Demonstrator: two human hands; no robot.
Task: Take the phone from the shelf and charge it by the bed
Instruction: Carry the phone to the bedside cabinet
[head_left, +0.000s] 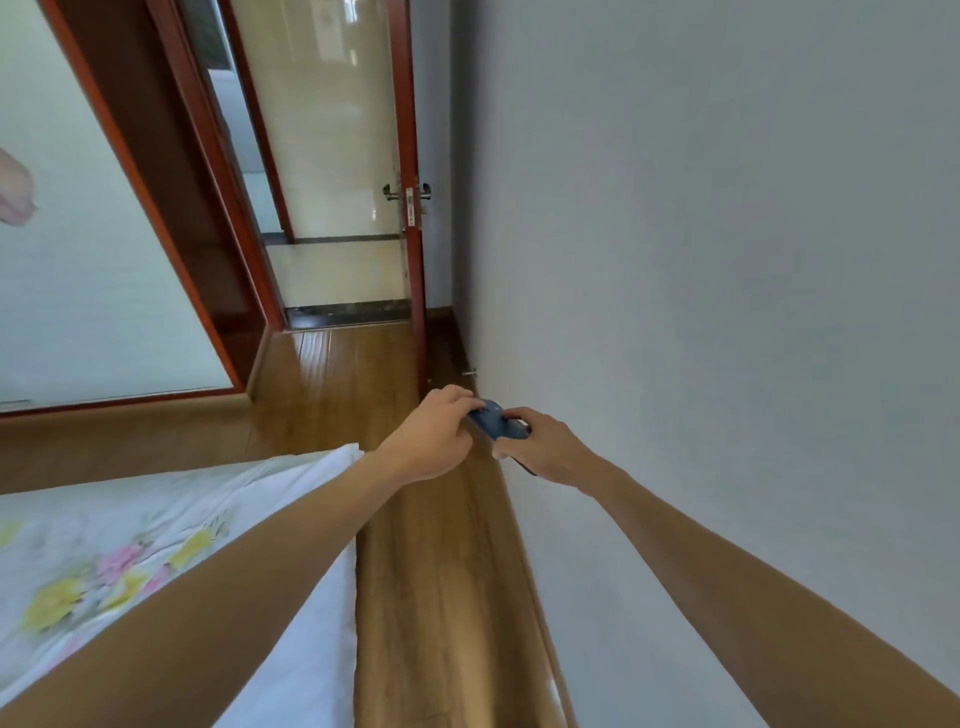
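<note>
A dark blue phone (496, 420) is held out in front of me over the wooden floor, close to the grey wall. My right hand (548, 447) is wrapped around its lower part. My left hand (434, 439) pinches its upper end with the fingertips. Most of the phone is hidden by the two hands. The bed (156, 545), with a white floral sheet, lies at the lower left under my left forearm. No charger or cable shows.
A grey wall (727, 312) fills the right side. A strip of wooden floor (431, 597) runs between bed and wall. Ahead, a red-framed glass door (410, 208) stands open onto a tiled hallway. A frosted glass panel (78, 286) is at left.
</note>
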